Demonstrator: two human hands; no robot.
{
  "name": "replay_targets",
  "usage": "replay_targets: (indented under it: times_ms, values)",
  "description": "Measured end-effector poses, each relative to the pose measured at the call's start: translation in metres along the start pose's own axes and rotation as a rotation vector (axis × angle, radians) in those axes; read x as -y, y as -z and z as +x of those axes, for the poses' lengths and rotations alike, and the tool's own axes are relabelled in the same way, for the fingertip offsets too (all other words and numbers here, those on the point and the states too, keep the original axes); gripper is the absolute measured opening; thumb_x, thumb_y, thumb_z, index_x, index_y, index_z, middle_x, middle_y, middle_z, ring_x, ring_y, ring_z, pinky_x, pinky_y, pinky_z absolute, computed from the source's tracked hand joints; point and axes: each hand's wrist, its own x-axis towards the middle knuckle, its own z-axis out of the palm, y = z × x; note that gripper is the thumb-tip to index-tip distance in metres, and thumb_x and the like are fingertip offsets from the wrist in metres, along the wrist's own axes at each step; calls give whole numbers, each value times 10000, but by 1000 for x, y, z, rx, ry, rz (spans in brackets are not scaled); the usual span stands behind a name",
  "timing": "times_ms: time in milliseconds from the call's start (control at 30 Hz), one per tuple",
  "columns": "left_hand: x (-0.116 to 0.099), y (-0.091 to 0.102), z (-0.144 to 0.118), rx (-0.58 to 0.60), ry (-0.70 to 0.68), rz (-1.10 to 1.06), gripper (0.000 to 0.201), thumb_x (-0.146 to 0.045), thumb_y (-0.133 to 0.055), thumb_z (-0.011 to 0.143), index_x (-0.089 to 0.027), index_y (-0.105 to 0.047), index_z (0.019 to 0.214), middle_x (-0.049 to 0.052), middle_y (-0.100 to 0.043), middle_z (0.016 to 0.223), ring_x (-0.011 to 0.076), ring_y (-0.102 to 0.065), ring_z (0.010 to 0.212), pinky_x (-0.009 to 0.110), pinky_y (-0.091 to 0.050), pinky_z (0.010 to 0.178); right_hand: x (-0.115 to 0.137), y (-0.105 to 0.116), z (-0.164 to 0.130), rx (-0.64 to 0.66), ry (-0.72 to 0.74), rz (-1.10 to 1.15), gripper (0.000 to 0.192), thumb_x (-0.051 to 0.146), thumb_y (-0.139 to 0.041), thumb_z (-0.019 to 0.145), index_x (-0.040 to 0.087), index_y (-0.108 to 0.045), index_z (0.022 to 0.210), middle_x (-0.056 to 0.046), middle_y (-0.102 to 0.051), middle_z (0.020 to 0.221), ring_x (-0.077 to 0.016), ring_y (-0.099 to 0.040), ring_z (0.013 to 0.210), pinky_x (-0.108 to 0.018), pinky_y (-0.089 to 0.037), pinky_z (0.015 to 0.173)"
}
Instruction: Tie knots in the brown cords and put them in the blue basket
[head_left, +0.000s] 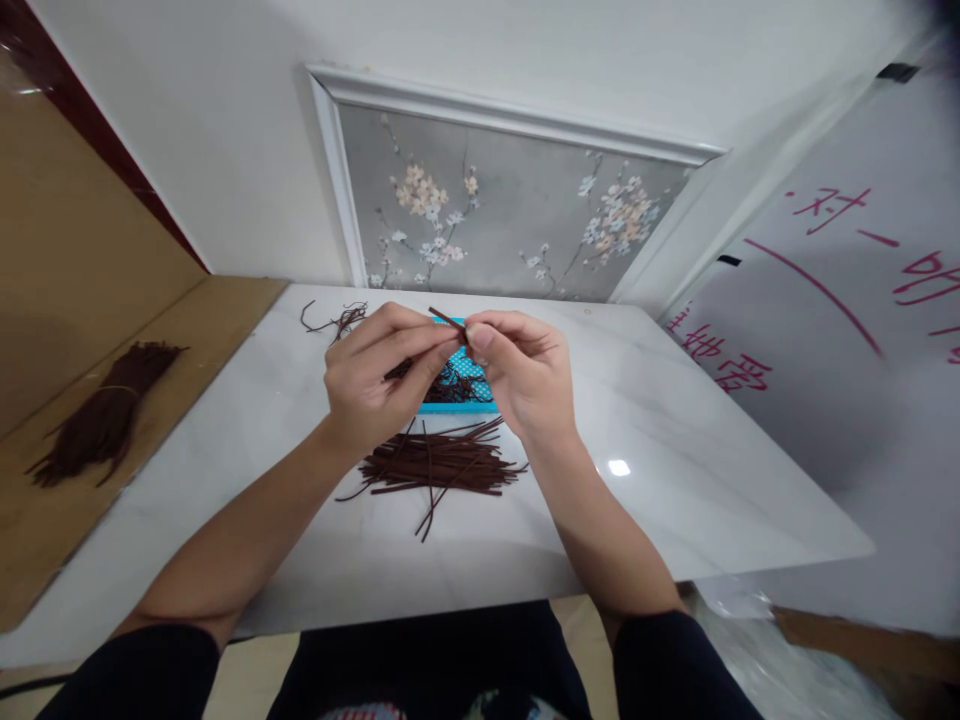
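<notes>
My left hand (375,375) and my right hand (521,365) are raised above the white marble table (675,450), fingertips meeting. Together they pinch a thin dark brown strip (448,320) between thumbs and forefingers. Behind and below the hands lies a blue perforated mesh board (459,390) with brown strips tangled on it. A loose pile of brown strips (439,465) lies on the table just under my wrists.
A few stray brown strips (337,320) lie at the table's far left. A thick bundle of brown strips (105,415) rests on the wooden surface to the left. A floral panel (495,220) stands behind the table, a whiteboard with red writing (847,280) at right.
</notes>
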Motion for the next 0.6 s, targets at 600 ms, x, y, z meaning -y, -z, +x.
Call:
replay_targets:
  times_ms: [600]
  values:
    - [-13,9,10,97,271,-193,86,-258,-732,833,-267,-745,749,-25,-638,631,95,-554,568,234,-422,458,10,1,-5,17,181,-270,96,346,-752,812,309,-799,888,-8,-761,917,-213,-687,923,-401,-555,888]
